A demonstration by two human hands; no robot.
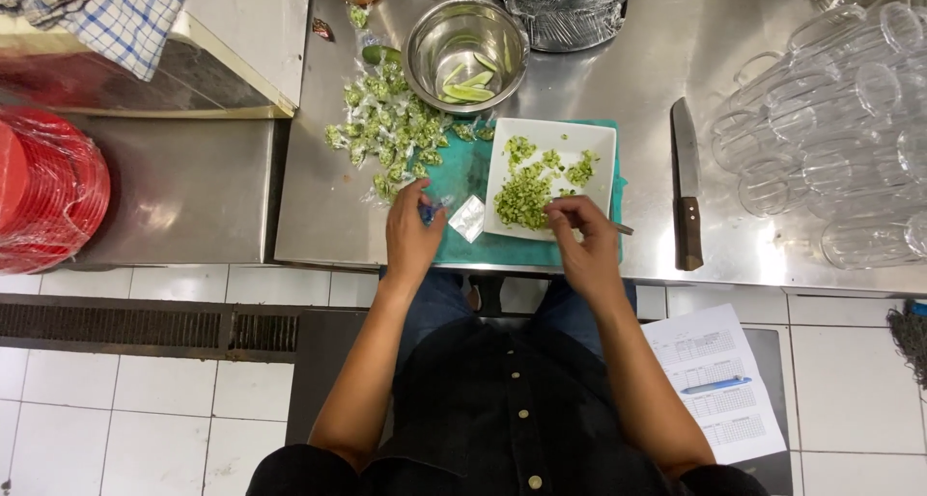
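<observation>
Person at steel worktop point(637, 81), seen from above. Right hand point(582, 233) at the lower edge of the white square plate point(589, 139), fingers pinched on a thin utensil point(618, 227) — long axis left-right, handle end poking out toward the right. Chopped green bits point(521, 198) lie just up-left of those fingers, on the plate. Left hand point(410, 233) rests on the teal board point(463, 168), fingers closed round a small blue object — kind not resolvable. Right hand is nearer the plate.
</observation>
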